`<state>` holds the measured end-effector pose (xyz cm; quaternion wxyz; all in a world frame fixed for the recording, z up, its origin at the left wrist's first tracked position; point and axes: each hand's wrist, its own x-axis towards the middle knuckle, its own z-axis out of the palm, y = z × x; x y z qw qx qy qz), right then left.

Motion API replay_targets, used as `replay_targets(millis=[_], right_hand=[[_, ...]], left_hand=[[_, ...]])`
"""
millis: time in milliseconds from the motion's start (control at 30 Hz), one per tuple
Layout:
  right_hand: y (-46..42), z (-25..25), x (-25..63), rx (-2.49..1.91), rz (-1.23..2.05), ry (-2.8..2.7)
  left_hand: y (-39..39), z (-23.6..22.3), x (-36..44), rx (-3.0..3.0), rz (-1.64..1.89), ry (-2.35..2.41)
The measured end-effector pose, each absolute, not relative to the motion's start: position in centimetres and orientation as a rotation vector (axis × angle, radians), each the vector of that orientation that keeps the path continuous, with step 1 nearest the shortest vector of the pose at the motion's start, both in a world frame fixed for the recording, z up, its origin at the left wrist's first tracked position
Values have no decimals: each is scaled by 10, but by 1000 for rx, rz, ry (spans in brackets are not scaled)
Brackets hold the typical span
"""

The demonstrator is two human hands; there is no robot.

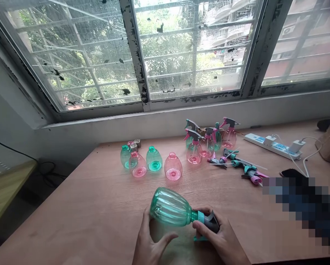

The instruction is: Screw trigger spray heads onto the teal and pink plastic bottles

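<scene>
A green bottle [170, 208] lay sideways over the table [84, 213].
The right hand [220, 233] clamped its spray head [210, 223]; the left hand [151, 237], thumb spread, curved at the base, contact unclear.

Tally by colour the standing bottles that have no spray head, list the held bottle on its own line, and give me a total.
Green standing bottles: 2
Pink standing bottles: 2
Held green bottle, spray head at its neck: 1
Total: 5
</scene>
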<state>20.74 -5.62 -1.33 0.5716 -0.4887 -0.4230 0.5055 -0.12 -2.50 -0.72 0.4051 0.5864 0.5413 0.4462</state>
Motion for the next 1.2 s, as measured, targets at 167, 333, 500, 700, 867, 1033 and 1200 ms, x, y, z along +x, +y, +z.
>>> replay_targets(millis=[167,333,500,700,867,1033,1200], right_hand=[[-56,-9,205,-1131,1100,-1085],[-56,-12,209,-1153,1193,-995],[-57,-14,208,-1142,1183,-1028],[-57,-13,206,-1144,1182,-1056],[-56,-17,211,-1158,1215,-1022],[-57,-16,211,-1149,1235,-1103],[-58,-16,212,-1144,1243,-1121]], left_hand=[[-25,-11,-5,1293,1220,1307],[-25,-8,-3,1357,1237,1221],[-27,-11,-3,1360,1226,1245],[-25,-10,-3,1392,1198,1267],[-27,-11,-1,1518,1199,1361],[-29,-8,0,1413,1209,1321],[-29,-1,-1,1364,1223,1261]])
